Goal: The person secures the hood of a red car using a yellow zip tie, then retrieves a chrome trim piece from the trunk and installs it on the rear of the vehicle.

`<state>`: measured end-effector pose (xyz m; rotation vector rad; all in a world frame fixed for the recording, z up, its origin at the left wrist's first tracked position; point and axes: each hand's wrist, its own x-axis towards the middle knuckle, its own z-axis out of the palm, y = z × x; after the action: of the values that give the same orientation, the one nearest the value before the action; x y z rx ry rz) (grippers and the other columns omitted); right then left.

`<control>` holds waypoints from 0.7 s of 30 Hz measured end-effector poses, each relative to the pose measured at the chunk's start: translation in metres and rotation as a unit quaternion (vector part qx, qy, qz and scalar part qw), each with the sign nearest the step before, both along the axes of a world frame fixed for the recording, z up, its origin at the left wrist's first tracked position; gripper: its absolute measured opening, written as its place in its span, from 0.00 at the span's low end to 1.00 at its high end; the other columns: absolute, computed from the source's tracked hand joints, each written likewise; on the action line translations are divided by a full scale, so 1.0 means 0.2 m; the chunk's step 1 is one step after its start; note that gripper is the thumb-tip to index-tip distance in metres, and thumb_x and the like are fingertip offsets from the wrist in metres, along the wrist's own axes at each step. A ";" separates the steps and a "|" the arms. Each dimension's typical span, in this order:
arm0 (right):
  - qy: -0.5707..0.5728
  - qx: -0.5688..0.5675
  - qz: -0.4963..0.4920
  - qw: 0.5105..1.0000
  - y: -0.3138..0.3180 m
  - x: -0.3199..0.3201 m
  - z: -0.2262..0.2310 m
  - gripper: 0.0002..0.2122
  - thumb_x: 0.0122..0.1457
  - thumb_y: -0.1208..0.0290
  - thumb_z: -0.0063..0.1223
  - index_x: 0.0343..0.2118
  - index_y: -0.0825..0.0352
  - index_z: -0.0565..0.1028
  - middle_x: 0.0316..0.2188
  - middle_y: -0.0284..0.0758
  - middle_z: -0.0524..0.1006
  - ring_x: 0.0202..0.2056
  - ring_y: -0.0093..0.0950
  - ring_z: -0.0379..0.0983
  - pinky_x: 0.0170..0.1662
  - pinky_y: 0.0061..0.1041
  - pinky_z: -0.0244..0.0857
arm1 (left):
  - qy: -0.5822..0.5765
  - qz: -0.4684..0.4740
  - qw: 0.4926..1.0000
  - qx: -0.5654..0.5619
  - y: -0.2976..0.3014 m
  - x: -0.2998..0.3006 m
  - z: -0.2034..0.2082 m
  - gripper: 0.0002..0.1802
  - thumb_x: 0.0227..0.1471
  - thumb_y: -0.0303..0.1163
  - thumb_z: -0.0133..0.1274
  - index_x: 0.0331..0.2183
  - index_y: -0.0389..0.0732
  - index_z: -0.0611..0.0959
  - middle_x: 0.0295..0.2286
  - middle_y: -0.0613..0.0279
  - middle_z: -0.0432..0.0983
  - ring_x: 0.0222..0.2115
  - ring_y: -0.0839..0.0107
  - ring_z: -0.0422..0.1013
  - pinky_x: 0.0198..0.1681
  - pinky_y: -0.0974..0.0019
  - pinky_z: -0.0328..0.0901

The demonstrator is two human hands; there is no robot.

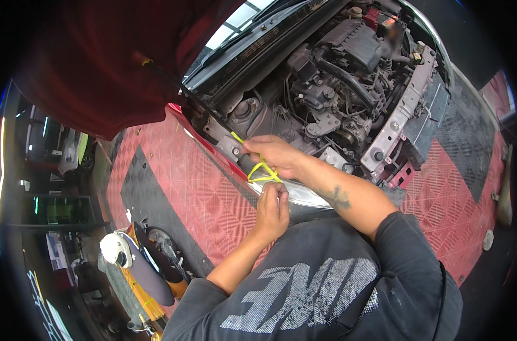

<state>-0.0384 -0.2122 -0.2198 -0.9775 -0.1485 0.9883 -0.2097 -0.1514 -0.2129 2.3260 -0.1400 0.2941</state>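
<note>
My right hand (272, 153) reaches over the headlight (304, 196) into the open engine bay (338, 74) of a red car. Its fingers pinch a thin yellow cable tie (262, 169) near the fender edge. My left hand (272, 207) is just below it, closed on the lower end of the same yellow tie. The tie forms a small loop between both hands, and one end sticks up to the left at the bay's corner. What the tie passes around is hidden by my fingers.
The raised red hood (105, 62) hangs at the upper left. Red and dark grey floor tiles (173, 193) surround the car. A tool cart with a white object and orange parts (136, 267) stands at the lower left. The bare radiator support (403, 105) runs along the car's front.
</note>
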 end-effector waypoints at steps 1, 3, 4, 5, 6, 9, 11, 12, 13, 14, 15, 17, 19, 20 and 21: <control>-0.050 -0.020 -0.030 0.998 0.02 -0.01 -0.10 0.17 0.75 0.56 0.53 0.43 0.68 0.81 0.31 0.30 0.79 0.27 0.17 0.64 0.32 0.20 0.62 | -0.002 -0.011 1.000 0.016 0.00 0.00 -0.02 0.04 0.65 0.20 0.50 0.42 0.33 0.74 0.35 0.48 0.73 0.35 0.52 0.72 0.42 0.53 0.68; -0.055 -0.059 0.028 0.996 -0.15 -0.04 -0.14 0.14 0.73 0.60 0.54 0.37 0.67 0.82 0.28 0.27 0.75 0.32 0.20 0.68 0.38 0.24 0.64 | 0.044 -0.053 0.998 -0.013 -0.01 -0.03 -0.04 0.05 0.63 0.22 0.56 0.40 0.34 0.78 0.34 0.51 0.75 0.34 0.56 0.73 0.41 0.56 0.69; -0.085 -0.086 0.028 0.992 -0.22 -0.08 -0.17 0.13 0.72 0.62 0.54 0.37 0.67 0.82 0.28 0.27 0.76 0.33 0.21 0.69 0.38 0.26 0.65 | 0.075 -0.086 0.993 -0.030 -0.02 -0.04 -0.04 0.05 0.62 0.22 0.58 0.39 0.34 0.79 0.33 0.52 0.76 0.33 0.58 0.74 0.41 0.57 0.69; -0.115 -0.112 0.027 0.987 -0.30 -0.11 -0.21 0.12 0.71 0.63 0.54 0.37 0.67 0.82 0.28 0.28 0.76 0.33 0.22 0.70 0.39 0.27 0.66 | 0.107 -0.119 0.986 -0.045 -0.03 -0.05 -0.05 0.05 0.61 0.23 0.60 0.38 0.35 0.80 0.33 0.53 0.76 0.33 0.60 0.74 0.40 0.58 0.69; -0.181 -0.132 0.033 0.974 -0.39 -0.15 -0.25 0.12 0.70 0.64 0.54 0.36 0.68 0.81 0.29 0.30 0.77 0.34 0.23 0.71 0.40 0.29 0.67 | 0.148 -0.100 0.981 -0.071 -0.03 -0.07 -0.07 0.05 0.58 0.24 0.65 0.37 0.36 0.85 0.31 0.57 0.78 0.32 0.67 0.75 0.39 0.63 0.69; -0.246 -0.168 0.030 0.954 -0.68 -0.31 -0.39 0.13 0.70 0.64 0.54 0.36 0.71 0.81 0.30 0.35 0.80 0.36 0.27 0.75 0.43 0.32 0.69 | 0.190 -0.070 0.974 -0.097 0.00 -0.07 -0.06 0.06 0.58 0.25 0.66 0.38 0.36 0.88 0.30 0.60 0.80 0.32 0.71 0.75 0.40 0.66 0.70; -0.271 -0.235 0.035 0.933 -0.87 -0.40 -0.46 0.13 0.70 0.63 0.54 0.38 0.70 0.82 0.31 0.37 0.82 0.38 0.28 0.76 0.44 0.32 0.69 | 0.162 0.010 0.981 -0.105 0.10 -0.04 -0.11 0.06 0.59 0.26 0.66 0.39 0.36 0.89 0.33 0.64 0.84 0.32 0.76 0.75 0.39 0.69 0.70; -0.279 -0.240 -0.006 0.930 -0.96 -0.45 -0.50 0.14 0.71 0.62 0.54 0.36 0.70 0.81 0.29 0.34 0.80 0.35 0.27 0.74 0.42 0.31 0.68 | 0.138 0.058 0.984 -0.093 0.17 0.00 -0.12 0.06 0.59 0.26 0.66 0.39 0.37 0.89 0.33 0.65 0.84 0.32 0.77 0.75 0.38 0.70 0.70; -0.286 -0.242 -0.049 0.926 -1.04 -0.48 -0.50 0.16 0.72 0.60 0.54 0.34 0.69 0.80 0.27 0.32 0.78 0.33 0.25 0.73 0.40 0.30 0.67 | 0.133 0.128 0.979 -0.090 0.26 0.05 -0.12 0.06 0.60 0.28 0.65 0.39 0.36 0.89 0.32 0.65 0.84 0.31 0.78 0.75 0.37 0.70 0.70; -0.293 -0.243 -0.092 0.920 -1.11 -0.50 -0.51 0.17 0.73 0.59 0.54 0.32 0.68 0.79 0.25 0.30 0.76 0.31 0.24 0.71 0.37 0.29 0.66 | 0.127 0.197 0.968 -0.085 0.37 0.11 -0.10 0.07 0.61 0.29 0.65 0.38 0.35 0.89 0.32 0.66 0.84 0.30 0.79 0.74 0.36 0.71 0.69; -0.233 -0.246 -0.110 0.934 -1.19 -0.49 -0.51 0.19 0.74 0.57 0.53 0.29 0.66 0.77 0.23 0.27 0.73 0.29 0.22 0.68 0.35 0.28 0.64 | 0.108 0.238 0.962 -0.073 0.46 0.19 -0.07 0.08 0.62 0.30 0.65 0.39 0.34 0.89 0.30 0.65 0.84 0.29 0.79 0.74 0.35 0.72 0.69; -0.113 -0.247 -0.138 0.952 -1.31 -0.47 -0.48 0.22 0.75 0.53 0.53 0.25 0.63 0.73 0.21 0.22 0.67 0.25 0.18 0.61 0.30 0.26 0.58 | 0.076 0.300 0.950 -0.050 0.64 0.32 -0.05 0.12 0.63 0.32 0.64 0.41 0.31 0.88 0.28 0.64 0.83 0.28 0.79 0.74 0.34 0.72 0.68; -0.075 -0.234 -0.168 0.955 -1.35 -0.43 -0.42 0.25 0.76 0.49 0.50 0.22 0.58 0.67 0.20 0.18 0.62 0.24 0.14 0.54 0.27 0.24 0.50 | 0.078 0.315 0.945 -0.045 0.68 0.41 -0.07 0.13 0.63 0.31 0.64 0.43 0.29 0.87 0.28 0.64 0.83 0.28 0.79 0.75 0.34 0.72 0.68; -0.056 -0.226 -0.171 0.957 -1.37 -0.40 -0.39 0.23 0.76 0.54 0.53 0.22 0.59 0.68 0.20 0.19 0.64 0.23 0.14 0.57 0.27 0.23 0.53 | 0.092 0.312 0.944 -0.055 0.67 0.45 -0.09 0.14 0.63 0.31 0.64 0.44 0.29 0.87 0.29 0.64 0.83 0.28 0.78 0.75 0.34 0.73 0.68; -0.059 -0.207 -0.189 0.958 -1.37 -0.39 -0.42 0.23 0.75 0.56 0.55 0.21 0.59 0.68 0.19 0.20 0.64 0.23 0.14 0.58 0.27 0.22 0.54 | 0.105 0.310 0.943 -0.065 0.65 0.48 -0.10 0.14 0.63 0.30 0.64 0.45 0.29 0.87 0.29 0.63 0.84 0.28 0.78 0.76 0.34 0.73 0.69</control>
<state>-0.1169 -0.4856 -0.3029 -1.3903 0.1525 0.6157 -0.1130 -0.0221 -0.2335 2.1950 0.7080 0.3452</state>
